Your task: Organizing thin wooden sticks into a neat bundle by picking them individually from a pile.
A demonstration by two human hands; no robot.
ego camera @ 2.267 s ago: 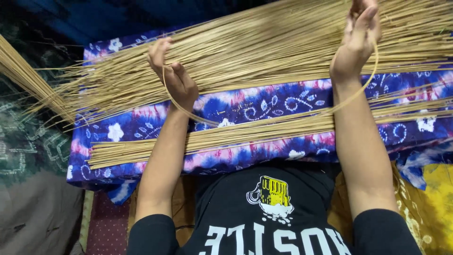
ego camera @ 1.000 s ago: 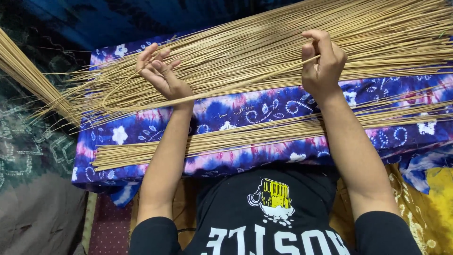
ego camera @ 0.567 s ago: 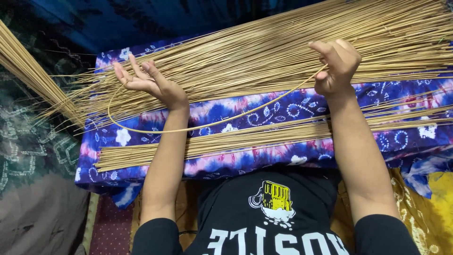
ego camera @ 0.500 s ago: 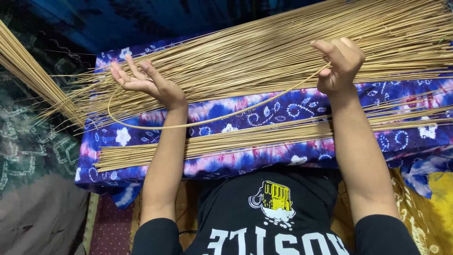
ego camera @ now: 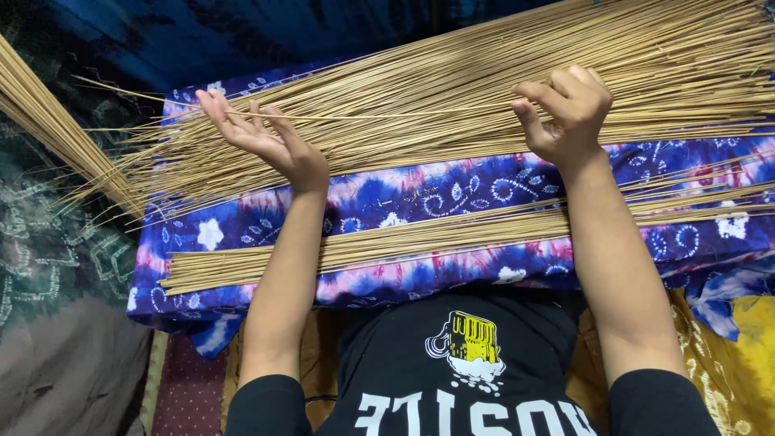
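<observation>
Currently right hand (ego camera: 565,113) curled shut on one thin stick (ego camera: 387,115); left hand (ego camera: 262,137) open, palm up, stick across its fingers. Stick runs hand to hand, tip pointing out past the left hand, over the big stick pile (ego camera: 452,89). Risk: slipping off the open fingers, lost in the pile beneath.

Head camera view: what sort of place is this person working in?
Probably a home craft spot at floor level, not a factory. Heaps of thin tan sticks lie across a blue and pink tie-dyed cloth over the lap, patterned fabrics lie around, and the left hand and right hand handle the sticks.
</observation>
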